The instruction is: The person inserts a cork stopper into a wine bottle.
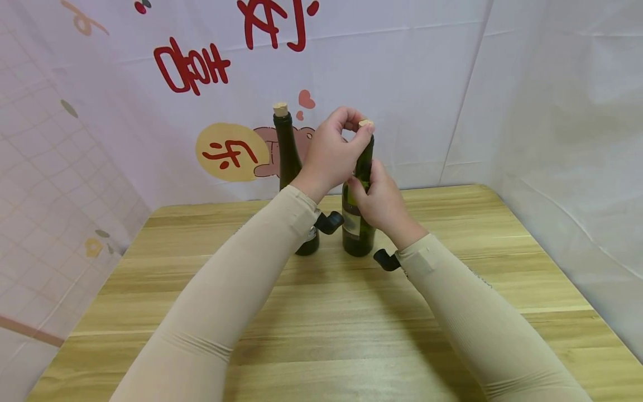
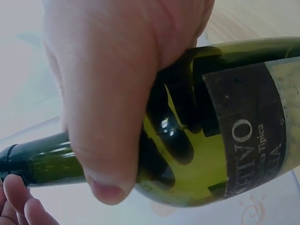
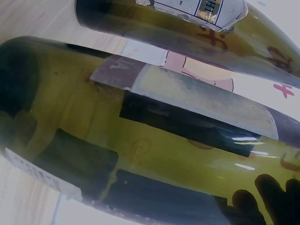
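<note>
Two dark green wine bottles stand side by side on the table. At the top of the right bottle (image 1: 359, 243) (image 2: 183, 183) (image 3: 154, 140), my left hand (image 1: 331, 146) pinches a cork (image 1: 366, 123) between thumb and fingers. My right hand (image 1: 384, 202) (image 2: 105, 98) grips that bottle around its shoulder, the thumb toward the left bottle. Left-hand fingertips (image 2: 17, 193) show beside the neck in the left wrist view. Right-hand fingers (image 3: 272, 197) appear as dark shapes through the glass in the right wrist view. The left bottle (image 1: 287, 139) (image 3: 187, 40) carries a cork (image 1: 280, 109) standing up from its mouth.
The wood-grain table (image 1: 321, 346) ends at a white cloth backdrop (image 1: 402, 72) printed with red characters and cartoon shapes. Black wrist cameras (image 1: 329, 222) sit below the sleeves; the left one overlaps the gap between the bottles in the head view.
</note>
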Demonstrator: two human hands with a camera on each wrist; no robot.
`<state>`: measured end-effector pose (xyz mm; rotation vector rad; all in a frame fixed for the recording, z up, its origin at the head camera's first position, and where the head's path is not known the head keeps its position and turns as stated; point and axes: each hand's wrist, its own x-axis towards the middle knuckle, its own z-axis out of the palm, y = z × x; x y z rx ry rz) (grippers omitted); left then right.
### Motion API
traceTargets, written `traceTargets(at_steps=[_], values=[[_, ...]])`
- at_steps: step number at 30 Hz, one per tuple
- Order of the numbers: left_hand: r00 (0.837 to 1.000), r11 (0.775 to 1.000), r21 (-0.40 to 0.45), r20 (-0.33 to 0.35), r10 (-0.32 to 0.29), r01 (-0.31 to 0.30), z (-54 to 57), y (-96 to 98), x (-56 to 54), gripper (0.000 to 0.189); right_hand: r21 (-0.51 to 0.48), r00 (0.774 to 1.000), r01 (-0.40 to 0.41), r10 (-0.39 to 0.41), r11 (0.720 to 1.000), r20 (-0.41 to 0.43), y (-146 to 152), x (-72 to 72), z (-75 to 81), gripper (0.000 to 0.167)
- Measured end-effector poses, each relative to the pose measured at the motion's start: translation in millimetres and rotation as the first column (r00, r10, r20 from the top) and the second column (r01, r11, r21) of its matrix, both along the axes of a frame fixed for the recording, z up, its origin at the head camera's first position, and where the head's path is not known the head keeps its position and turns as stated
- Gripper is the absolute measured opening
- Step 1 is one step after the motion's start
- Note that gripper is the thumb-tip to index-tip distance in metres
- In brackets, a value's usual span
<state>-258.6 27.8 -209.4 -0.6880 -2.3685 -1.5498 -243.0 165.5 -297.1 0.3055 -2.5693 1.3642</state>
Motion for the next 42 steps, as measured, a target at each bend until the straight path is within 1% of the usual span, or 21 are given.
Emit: traceTargets(at_steps=[11, 18, 25, 31, 42], values=[[1.000, 1.000, -0.007, 0.000, 0.018, -0.018, -0.3, 1.9, 0.1, 0.017, -0.001, 1.000, 0.003, -0.003, 1.000, 0.004, -0.4, 0.0, 0.9, 0.039], [0.999, 0.998, -0.042, -0.004, 0.045, -0.045, -0.7, 2.8, 0.9, 0.019, -0.012, 1.000, -0.008, 0.008, 1.000, 0.001, 0.0, 1.2, 0.9, 0.039], [0.999, 0.998, -0.045, -0.010, 0.037, -0.037, 0.4, 2.5, 0.8, 0.019, -0.012, 0.999, -0.003, 0.002, 1.000, -0.033, 0.9, 1.1, -1.0, 0.036], [0.999, 0.999, -0.036, -0.007, 0.040, -0.040, -0.2, 1.9, 1.0, 0.019, -0.018, 0.999, -0.016, 0.016, 1.000, -0.028, 0.0, 0.9, -1.6, 0.036], [0.999, 0.999, -0.034, -0.010, 0.032, -0.032, 0.4, 1.3, 1.1, 0.019, -0.012, 0.999, -0.013, 0.012, 1.000, -0.034, 0.5, 1.3, -0.4, 0.038]])
